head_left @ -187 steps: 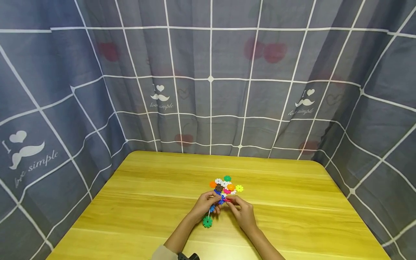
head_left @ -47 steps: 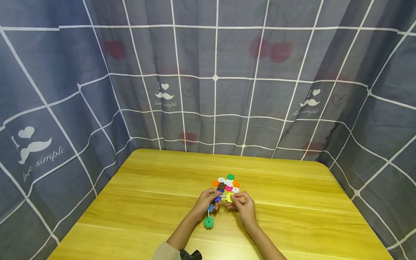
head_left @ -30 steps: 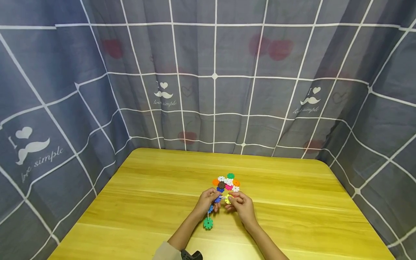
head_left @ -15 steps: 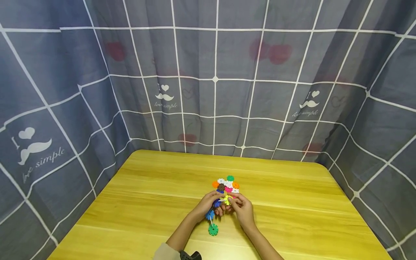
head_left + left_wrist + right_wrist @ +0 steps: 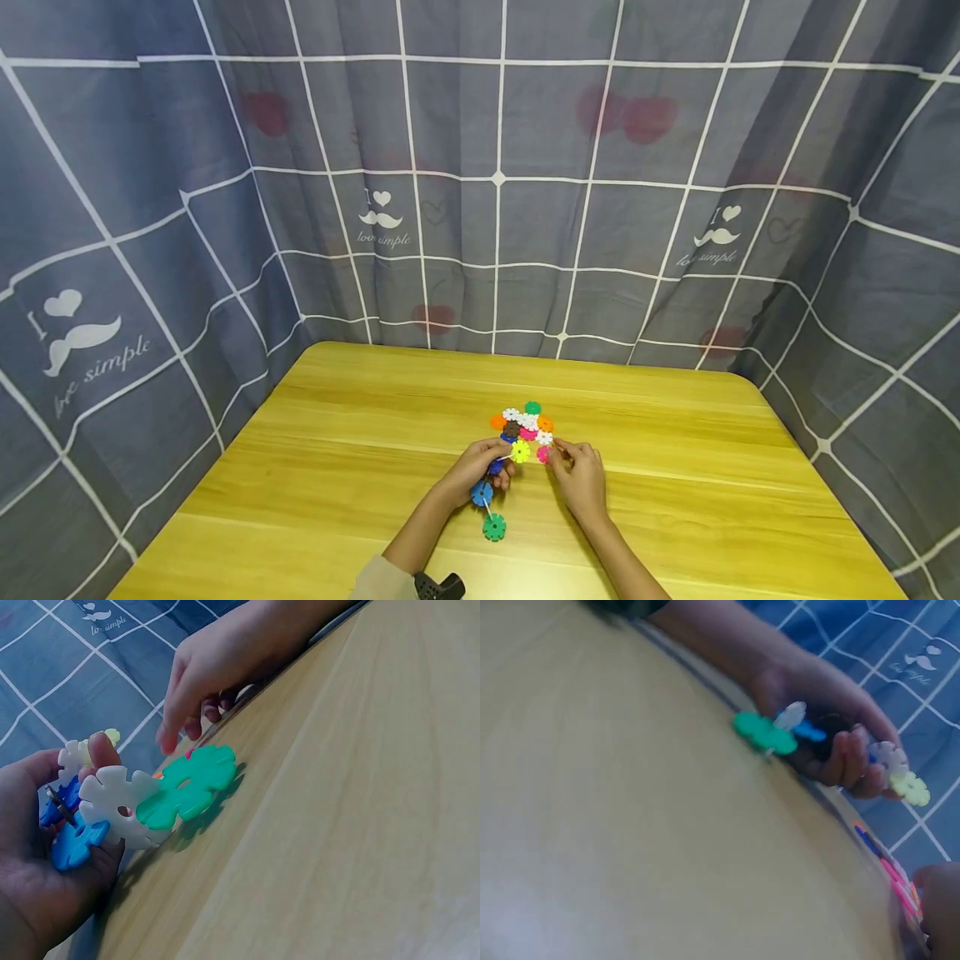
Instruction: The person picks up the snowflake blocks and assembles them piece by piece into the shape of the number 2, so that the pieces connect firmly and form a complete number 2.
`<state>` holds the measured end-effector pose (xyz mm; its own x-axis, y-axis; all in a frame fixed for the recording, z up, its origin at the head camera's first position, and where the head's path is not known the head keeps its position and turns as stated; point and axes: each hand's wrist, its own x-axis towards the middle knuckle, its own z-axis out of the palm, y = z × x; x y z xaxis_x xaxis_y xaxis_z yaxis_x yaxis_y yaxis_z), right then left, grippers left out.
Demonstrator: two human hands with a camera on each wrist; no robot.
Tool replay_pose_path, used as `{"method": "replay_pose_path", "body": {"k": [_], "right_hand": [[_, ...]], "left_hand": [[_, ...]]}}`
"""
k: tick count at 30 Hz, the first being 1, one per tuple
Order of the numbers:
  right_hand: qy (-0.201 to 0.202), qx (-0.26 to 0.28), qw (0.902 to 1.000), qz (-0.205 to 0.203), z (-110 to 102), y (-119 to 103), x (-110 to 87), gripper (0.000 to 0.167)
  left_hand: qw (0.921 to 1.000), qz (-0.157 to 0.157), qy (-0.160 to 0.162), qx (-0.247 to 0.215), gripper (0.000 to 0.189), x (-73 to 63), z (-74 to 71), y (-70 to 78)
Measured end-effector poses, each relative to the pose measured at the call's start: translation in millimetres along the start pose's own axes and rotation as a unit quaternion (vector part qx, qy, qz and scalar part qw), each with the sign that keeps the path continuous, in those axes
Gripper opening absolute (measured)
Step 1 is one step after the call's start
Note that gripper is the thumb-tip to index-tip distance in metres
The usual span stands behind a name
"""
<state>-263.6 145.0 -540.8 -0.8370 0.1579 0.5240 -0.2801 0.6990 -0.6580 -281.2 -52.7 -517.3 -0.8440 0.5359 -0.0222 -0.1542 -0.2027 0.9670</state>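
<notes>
My left hand (image 5: 474, 467) grips a joined string of notched plastic snowflake discs. From it hang a light blue disc (image 5: 482, 493) and, joined by an edge-on white disc (image 5: 120, 806), a green disc (image 5: 494, 527). A dark blue disc (image 5: 496, 467) sits at the fingers, partly covered. Beyond the fingertips a white disc (image 5: 890, 759) joins a yellow disc (image 5: 521, 452). My right hand (image 5: 581, 479) has its thumb and index finger at the edge of a pink disc (image 5: 543, 454); whether they pinch it cannot be told.
Loose snowflake discs lie just beyond the hands on the wooden table (image 5: 337, 467): orange (image 5: 498, 422), brown (image 5: 512, 429), green (image 5: 532, 407) and several white (image 5: 528, 422). A checked curtain (image 5: 450, 208) encloses the table's back and sides.
The yellow disc, earlier pinched in my right hand against the white one, is now joined to the left hand's string. The right hand has let go and moved right to the pink disc.
</notes>
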Motion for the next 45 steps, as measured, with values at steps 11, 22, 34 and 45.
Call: {"method": "replay_pose_path", "body": {"k": [11,22,34,45], "right_hand": [[-0.034,-0.004,0.9994,-0.006,-2,-3,-1.1,0.029],[-0.06,0.334,0.9407,0.018,1,-6,-1.2,0.011],[-0.088,0.364,0.9268,-0.026,-12,-27,-3.1,0.007],[-0.058,0.29,0.9469,-0.125,-13,-35,-5.8,0.009]], "left_hand": [[0.9998,-0.005,0.017,-0.012,0.023,1.2,-0.3,-0.2],[0.9995,-0.004,0.023,-0.021,0.019,1.0,0.1,0.5],[0.9988,0.011,0.042,-0.024,0.017,0.4,0.9,-0.2],[0.9986,0.009,0.047,0.024,0.024,0.7,2.3,0.5]]}}
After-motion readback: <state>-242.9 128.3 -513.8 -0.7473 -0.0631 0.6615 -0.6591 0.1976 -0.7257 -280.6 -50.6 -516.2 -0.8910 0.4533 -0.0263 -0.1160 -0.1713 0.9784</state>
